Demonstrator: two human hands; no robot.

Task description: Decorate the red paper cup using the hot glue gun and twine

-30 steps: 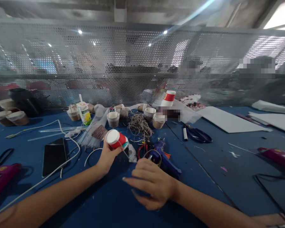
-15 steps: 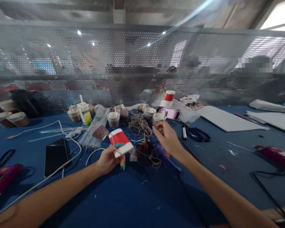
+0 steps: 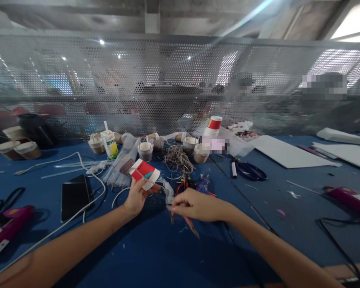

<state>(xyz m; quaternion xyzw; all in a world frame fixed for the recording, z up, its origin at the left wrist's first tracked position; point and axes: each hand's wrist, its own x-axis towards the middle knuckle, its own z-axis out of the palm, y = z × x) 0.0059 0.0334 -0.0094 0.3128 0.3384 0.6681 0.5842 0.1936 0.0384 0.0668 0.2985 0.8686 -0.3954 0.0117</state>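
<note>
A: Where's the cup (image 3: 144, 174)?

B: In the left hand (image 3: 137, 197), lifted just off the blue tabletop (image 3: 156, 256), tipped on its side with the fingers closed round its lower end, probably so its wall faces the other hand.

A: And the right hand (image 3: 195, 205)?

B: Just beside it, fingers pinched narrow on a thin stick (image 3: 184, 220) that slants down toward the tabletop. Behind the hands lie a twine tangle (image 3: 176, 157) and a blue glue gun (image 3: 203, 185), both near.

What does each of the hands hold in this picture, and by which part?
The left hand grips the red and white paper cup by its side wall. The right hand pinches a thin string near its upper end.
</note>
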